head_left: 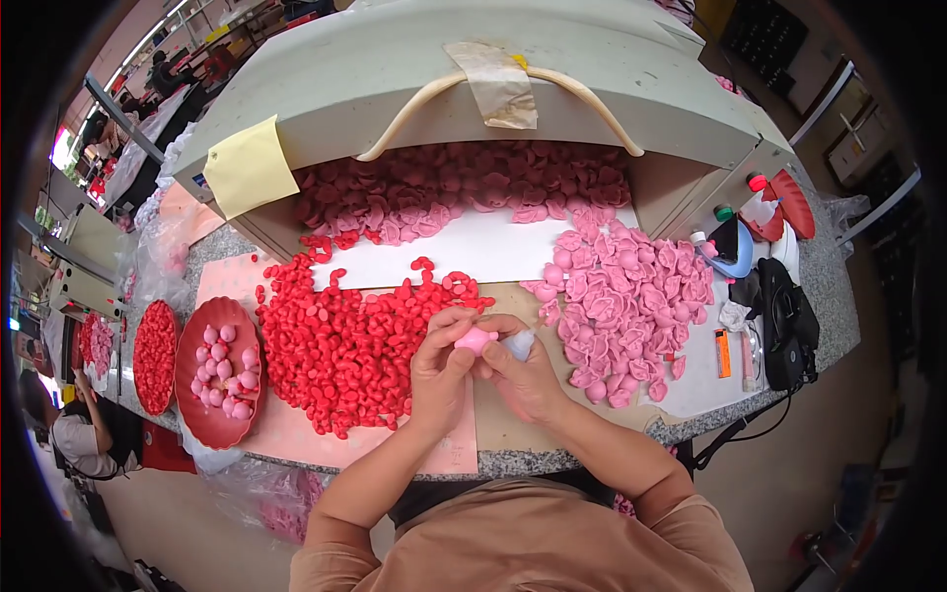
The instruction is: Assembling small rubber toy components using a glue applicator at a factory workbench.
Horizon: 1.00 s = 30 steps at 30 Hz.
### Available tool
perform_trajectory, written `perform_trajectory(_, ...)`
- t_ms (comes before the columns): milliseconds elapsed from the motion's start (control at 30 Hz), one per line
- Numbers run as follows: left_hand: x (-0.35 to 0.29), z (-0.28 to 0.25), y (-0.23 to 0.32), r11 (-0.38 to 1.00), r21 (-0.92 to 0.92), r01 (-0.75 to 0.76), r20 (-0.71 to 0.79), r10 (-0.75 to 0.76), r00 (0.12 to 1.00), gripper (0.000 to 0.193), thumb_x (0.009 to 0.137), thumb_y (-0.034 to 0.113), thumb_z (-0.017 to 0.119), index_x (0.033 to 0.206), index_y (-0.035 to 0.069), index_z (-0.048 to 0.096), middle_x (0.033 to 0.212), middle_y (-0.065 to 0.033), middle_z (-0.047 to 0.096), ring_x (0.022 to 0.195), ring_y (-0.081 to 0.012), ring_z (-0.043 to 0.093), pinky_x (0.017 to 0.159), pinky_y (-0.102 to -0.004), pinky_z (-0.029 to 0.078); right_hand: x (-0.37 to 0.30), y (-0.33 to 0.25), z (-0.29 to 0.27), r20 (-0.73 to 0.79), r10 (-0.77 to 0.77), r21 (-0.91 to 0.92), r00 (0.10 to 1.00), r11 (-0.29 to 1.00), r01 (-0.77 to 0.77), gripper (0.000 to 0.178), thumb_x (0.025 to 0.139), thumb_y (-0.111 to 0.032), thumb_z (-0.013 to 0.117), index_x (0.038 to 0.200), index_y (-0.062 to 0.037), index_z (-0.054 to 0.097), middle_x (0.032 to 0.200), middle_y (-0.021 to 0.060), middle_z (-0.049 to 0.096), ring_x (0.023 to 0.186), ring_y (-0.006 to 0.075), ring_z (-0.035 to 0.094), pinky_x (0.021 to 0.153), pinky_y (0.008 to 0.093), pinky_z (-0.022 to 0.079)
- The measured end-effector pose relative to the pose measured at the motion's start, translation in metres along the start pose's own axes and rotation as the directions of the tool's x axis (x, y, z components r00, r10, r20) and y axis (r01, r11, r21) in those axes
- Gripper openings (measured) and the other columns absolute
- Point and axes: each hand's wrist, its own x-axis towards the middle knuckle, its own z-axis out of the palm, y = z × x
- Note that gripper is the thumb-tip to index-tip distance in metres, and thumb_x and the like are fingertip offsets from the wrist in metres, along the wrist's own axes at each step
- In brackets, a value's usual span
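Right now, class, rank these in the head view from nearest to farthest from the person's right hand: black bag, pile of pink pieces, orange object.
1. Pile of pink pieces, just beyond and to the right of the right hand.
2. Orange object, farther right, between pile and bag.
3. Black bag, rightmost of the three.

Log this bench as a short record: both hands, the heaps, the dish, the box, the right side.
Left hand: holds a round pink piece
Right hand: meets it at that piece, gripping a small whitish object
Left heap: small red pieces
Right heap: pink petals
Red dish: holds pink balls
Grey box: more petals inside
Far right: black bag
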Motion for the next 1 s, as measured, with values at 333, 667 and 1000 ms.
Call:
perform_trajectory(333, -0.002, 0.001, 0.000, 0.999, -0.050, 0.001, -0.022, -0.002, 1.000, 0.026, 0.089, 0.017, 0.058, 0.114, 0.012, 0.056, 0.122, -0.0105, 0.045, 0.114, -0.0212, 0.046, 0.095, -0.0339, 0.038, -0.003, 0.002, 0.002, -0.015, -0.004, 0.033, 1.000, 0.999, 0.005, 0.025, 0.085, -0.016, 0.064, 0.108, -0.0094, 0.055, 0.092, 0.0008, 0.057, 0.072, 0.0085, 0.050, 0.065, 0.0226, 0.042)
perform_trajectory(667, 0.002, 0.003, -0.004, 0.998, -0.045, 0.044, -0.030, -0.045, 0.999, 0.022, 0.090, 0.016, 0.057, 0.112, 0.010, 0.056, 0.122, -0.0100, 0.045, 0.098, -0.0139, 0.052, 0.071, -0.0229, 0.046, -0.001, -0.003, -0.003, -0.022, -0.020, 0.036, 1.000, 0.999, 0.020, 0.023, 0.086, -0.016, 0.063, 0.107, -0.0093, 0.055, 0.090, 0.0002, 0.056, 0.071, 0.0086, 0.050, 0.066, 0.0234, 0.041)
perform_trajectory(1000, 0.005, 0.011, -0.006, 0.994, -0.063, 0.094, -0.053, -0.098, 0.994, 0.015, 0.090, 0.007, 0.054, 0.104, 0.005, 0.057, 0.115, -0.0068, 0.049, 0.072, -0.0102, 0.055, 0.060, -0.0222, 0.048, -0.001, 0.007, -0.015, -0.061, -0.076, -0.045, 0.995, 0.996, 0.074, 0.023, 0.090, -0.018, 0.058, 0.109, -0.0084, 0.052, 0.088, 0.0005, 0.053, 0.072, 0.0080, 0.045, 0.066, 0.0237, 0.040)
